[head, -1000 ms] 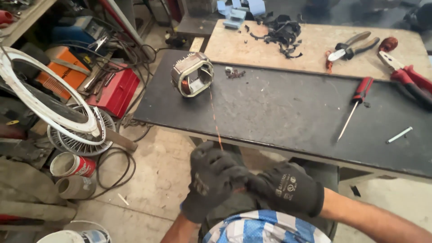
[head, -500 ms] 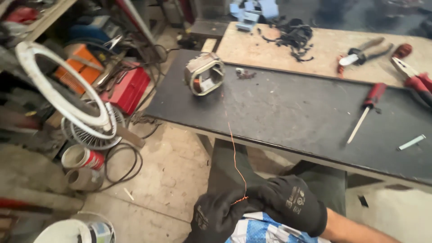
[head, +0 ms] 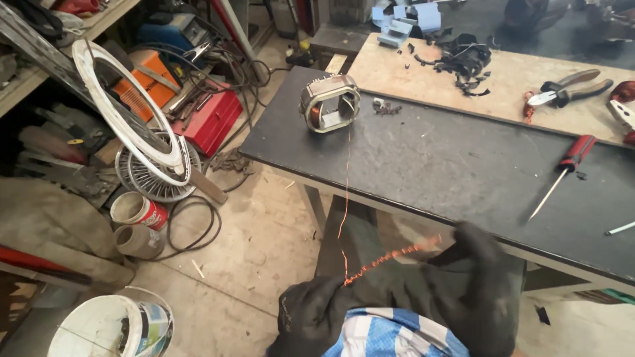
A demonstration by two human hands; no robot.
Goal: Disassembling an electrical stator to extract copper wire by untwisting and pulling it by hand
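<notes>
Fingers of both black-gloved hands are closed on a thin copper wire: the left hand (head: 317, 317), low in the head view, pinches it where the strand bends, and the right hand (head: 479, 277) grips the far end of a kinked, twisted stretch that runs between the two gloves. From the left hand the thin copper wire (head: 345, 198) rises nearly straight up to a grey metal motor stator with copper windings (head: 329, 103), which stands near the left corner of the dark-topped workbench (head: 450, 165). Just beside the stator lies a small heap of dark scraps (head: 385, 106). A red-handled screwdriver (head: 563, 168) rests on the bench well to the right, and a pair of dark-handled pliers (head: 572, 87) lies on the pale wooden board (head: 503, 86) behind it, near a tangle of black stripped insulation (head: 463, 63). On the floor to the left are a white fan guard ring (head: 126, 112), a red metal toolbox (head: 211, 119), and a white plastic bucket (head: 109, 327).
</notes>
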